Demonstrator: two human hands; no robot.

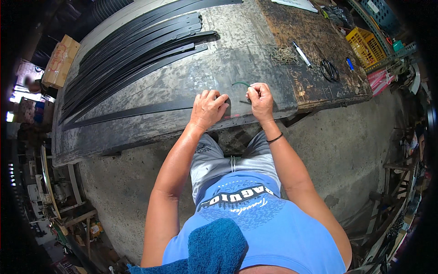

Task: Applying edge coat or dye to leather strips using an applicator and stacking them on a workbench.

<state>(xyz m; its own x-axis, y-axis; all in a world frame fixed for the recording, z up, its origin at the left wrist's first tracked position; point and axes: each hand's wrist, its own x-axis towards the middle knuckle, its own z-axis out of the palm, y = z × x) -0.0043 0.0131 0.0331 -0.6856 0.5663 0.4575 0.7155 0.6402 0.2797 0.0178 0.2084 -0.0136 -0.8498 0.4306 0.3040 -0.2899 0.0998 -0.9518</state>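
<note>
My left hand (207, 108) is closed at the near end of a long flat black strap (141, 111) that lies along the table's front edge; my fingers cover the strap's tip. Just to the right, my right hand (261, 101) pinches a thin, curved dark-green piece (240, 83), whose free end arcs out to the left above the table. A small dark bit shows below those fingers, too small to name. Beyond my left hand lies a fanned pile of similar black straps (137, 55), some with holes near their ends.
The worn table (237, 59) has a brown wooden section at right. On it are a tangle of thin strands (285, 55), a white pen (301, 54), black scissors (329, 70) and a small blue item (350, 64). A yellow crate (365, 47) stands beyond; a cardboard box (60, 61) is far left.
</note>
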